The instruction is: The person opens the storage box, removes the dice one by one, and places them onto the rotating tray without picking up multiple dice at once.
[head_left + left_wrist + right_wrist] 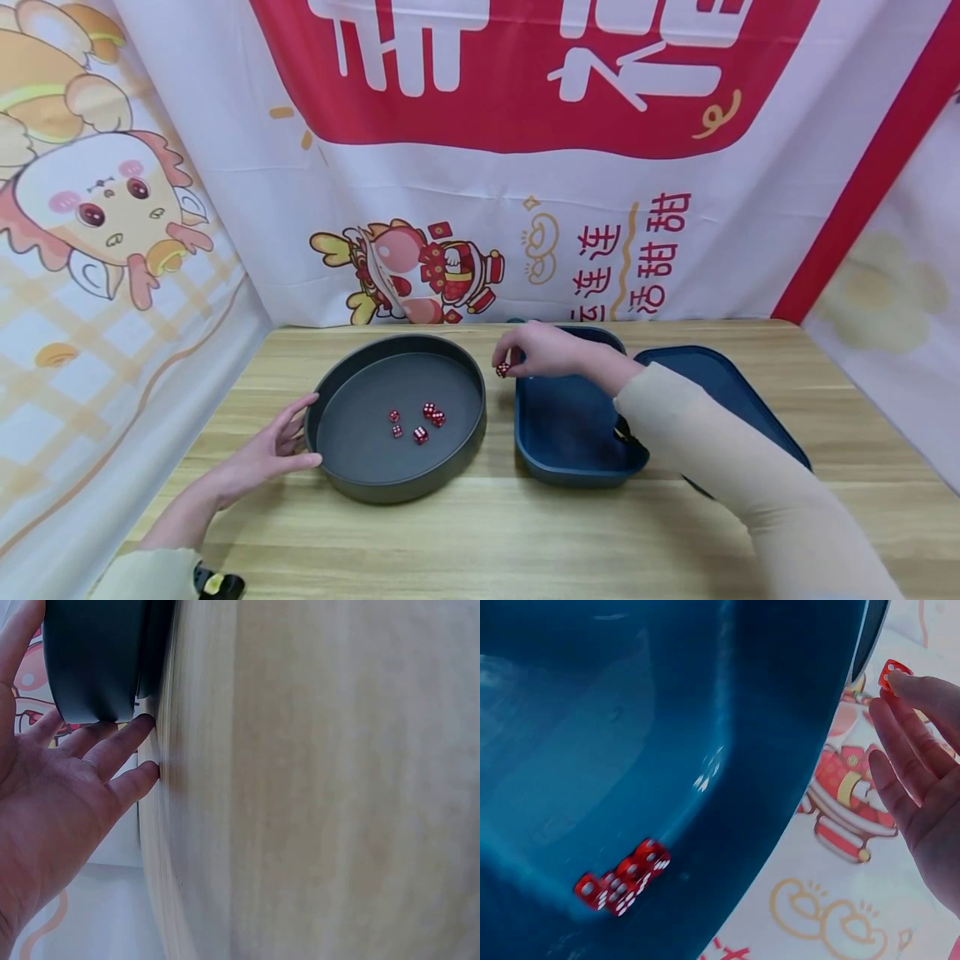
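Pinching a red die [502, 369] at its fingertips, the right hand [542, 350] hovers over the gap between the grey tray [330, 392] and the blue tray [558, 450], at the blue tray's ten o'clock corner. The left hand [272, 448] lies flat and relaxed, fingers straight against the grey tray's outer wall at eight o'clock, gripping nothing. Five dice [417, 422] lie clustered just past the grey tray's centre toward four o'clock. The right wrist view shows more red dice [622, 881] bunched inside the blue tray. A second blue tray [720, 383] sits at three o'clock on the wooden table [525, 533].
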A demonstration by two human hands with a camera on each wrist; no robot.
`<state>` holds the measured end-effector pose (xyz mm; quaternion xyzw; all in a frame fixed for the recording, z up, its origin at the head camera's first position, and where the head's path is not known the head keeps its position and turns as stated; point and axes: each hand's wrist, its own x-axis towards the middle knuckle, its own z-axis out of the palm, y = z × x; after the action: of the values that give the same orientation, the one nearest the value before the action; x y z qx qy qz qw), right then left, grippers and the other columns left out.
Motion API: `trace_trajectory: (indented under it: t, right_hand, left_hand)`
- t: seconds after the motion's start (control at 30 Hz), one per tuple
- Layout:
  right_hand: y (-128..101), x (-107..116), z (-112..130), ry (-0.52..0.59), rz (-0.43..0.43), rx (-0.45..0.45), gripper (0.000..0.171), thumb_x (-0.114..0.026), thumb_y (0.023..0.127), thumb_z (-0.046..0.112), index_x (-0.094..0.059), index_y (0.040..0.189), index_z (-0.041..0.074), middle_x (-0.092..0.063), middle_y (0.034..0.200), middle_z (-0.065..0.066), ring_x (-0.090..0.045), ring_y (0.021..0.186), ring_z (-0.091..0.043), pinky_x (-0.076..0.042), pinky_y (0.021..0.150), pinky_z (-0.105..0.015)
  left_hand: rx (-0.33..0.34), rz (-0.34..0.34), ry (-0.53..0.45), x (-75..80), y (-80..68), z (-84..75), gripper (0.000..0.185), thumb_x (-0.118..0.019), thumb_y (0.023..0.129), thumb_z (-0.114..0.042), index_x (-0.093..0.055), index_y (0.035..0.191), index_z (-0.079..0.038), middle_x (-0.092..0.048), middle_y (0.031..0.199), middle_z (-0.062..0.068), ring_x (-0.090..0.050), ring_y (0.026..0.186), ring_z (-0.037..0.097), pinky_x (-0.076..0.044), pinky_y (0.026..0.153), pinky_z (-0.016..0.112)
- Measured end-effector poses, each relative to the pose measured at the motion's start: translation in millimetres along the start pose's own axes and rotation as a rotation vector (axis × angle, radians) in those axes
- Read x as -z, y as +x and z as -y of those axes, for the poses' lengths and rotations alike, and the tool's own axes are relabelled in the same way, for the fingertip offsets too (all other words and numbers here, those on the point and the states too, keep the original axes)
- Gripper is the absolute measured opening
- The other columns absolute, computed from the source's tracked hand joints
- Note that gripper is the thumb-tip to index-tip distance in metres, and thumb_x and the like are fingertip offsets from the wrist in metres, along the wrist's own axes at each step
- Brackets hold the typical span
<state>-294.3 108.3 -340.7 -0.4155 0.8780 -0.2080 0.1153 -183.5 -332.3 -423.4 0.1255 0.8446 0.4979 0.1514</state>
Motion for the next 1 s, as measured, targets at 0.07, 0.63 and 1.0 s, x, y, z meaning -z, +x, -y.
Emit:
trace_trajectory:
  t: [0.07, 0.63, 1.0]
  right_hand:
    - [6, -2, 5, -0.002, 0.006, 0.016, 0.017, -0.072, 0.088, 0.008, -0.073, 0.105, 0.011, -0.068, 0.095, 0.005, -0.063, 0.086, -0.011, -0.053, 0.075, -0.025]
    - [53, -28, 34, -0.098, 0.063, 0.039, 0.017, -0.071, 0.089, 0.011, -0.073, 0.107, 0.012, -0.065, 0.096, 0.005, -0.058, 0.083, -0.010, -0.050, 0.077, -0.022]
    - [79, -52, 42, -0.189, 0.191, 0.014, 0.014, -0.071, 0.090, 0.011, -0.074, 0.102, 0.015, -0.066, 0.093, 0.006, -0.058, 0.081, -0.009, -0.050, 0.076, -0.020]
  left_hand:
    - [0.000, 0.001, -0.001, 0.1, -0.1, 0.5, 0.090, -0.067, 0.092, -0.014, -0.005, 0.157, -0.014, -0.004, 0.154, 0.035, -0.018, 0.137, 0.052, -0.026, 0.105, 0.062]
    - [-0.004, 0.004, -0.010, -0.1, -1.9, -0.4, 0.090, -0.067, 0.092, -0.013, -0.004, 0.157, -0.014, -0.003, 0.154, 0.035, -0.018, 0.136, 0.054, -0.027, 0.104, 0.062]
    - [-0.004, 0.002, -0.017, -0.3, -1.6, 1.7, 0.092, -0.069, 0.091, -0.015, -0.004, 0.157, -0.016, -0.003, 0.154, 0.035, -0.018, 0.136, 0.053, -0.024, 0.105, 0.061]
